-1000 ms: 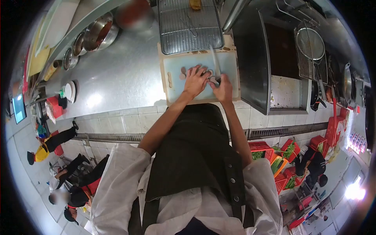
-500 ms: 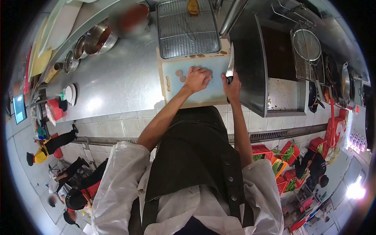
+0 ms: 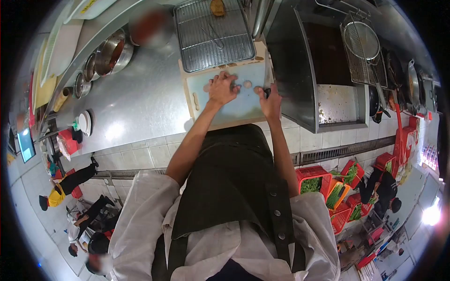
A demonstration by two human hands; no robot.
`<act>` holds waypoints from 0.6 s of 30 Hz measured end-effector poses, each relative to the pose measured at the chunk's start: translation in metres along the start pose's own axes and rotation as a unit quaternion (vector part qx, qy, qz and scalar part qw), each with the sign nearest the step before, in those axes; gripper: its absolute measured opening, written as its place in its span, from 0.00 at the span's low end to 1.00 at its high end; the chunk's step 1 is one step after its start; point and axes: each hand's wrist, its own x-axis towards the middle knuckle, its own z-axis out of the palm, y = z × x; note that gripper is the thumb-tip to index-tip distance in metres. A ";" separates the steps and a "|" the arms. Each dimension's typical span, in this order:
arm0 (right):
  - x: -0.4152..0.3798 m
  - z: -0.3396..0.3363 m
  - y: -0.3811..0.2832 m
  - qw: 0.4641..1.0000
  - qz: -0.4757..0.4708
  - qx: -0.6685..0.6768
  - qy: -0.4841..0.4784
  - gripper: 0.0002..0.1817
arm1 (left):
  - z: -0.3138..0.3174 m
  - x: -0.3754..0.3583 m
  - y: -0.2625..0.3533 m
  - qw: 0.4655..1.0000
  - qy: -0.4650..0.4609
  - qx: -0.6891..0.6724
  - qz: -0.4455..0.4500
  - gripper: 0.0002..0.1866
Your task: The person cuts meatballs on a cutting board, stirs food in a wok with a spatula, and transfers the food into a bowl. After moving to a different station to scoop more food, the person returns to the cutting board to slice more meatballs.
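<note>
Head view: steel counter (image 3: 140, 98), cutting board (image 3: 239, 105); right hand (image 3: 271, 99) grips knife (image 3: 267, 77), left hand (image 3: 221, 89) spread flat.

left hand (image 3: 221, 89): palm down, fingers spread | right hand (image 3: 271, 99): closed grip, arm extended forward

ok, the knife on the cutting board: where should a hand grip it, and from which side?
By the dark handle, coming from the near edge of the cutting board. The knife lies along the board's right side with its blade pointing away toward the wire rack, so the handle is the near, safe end. The right hand is closed on it there.
</note>
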 end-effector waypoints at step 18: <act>-0.065 -0.003 -0.021 0.985 0.005 -0.157 -0.071 0.15 | 0.017 0.016 0.009 0.975 -0.094 -0.165 0.117 0.25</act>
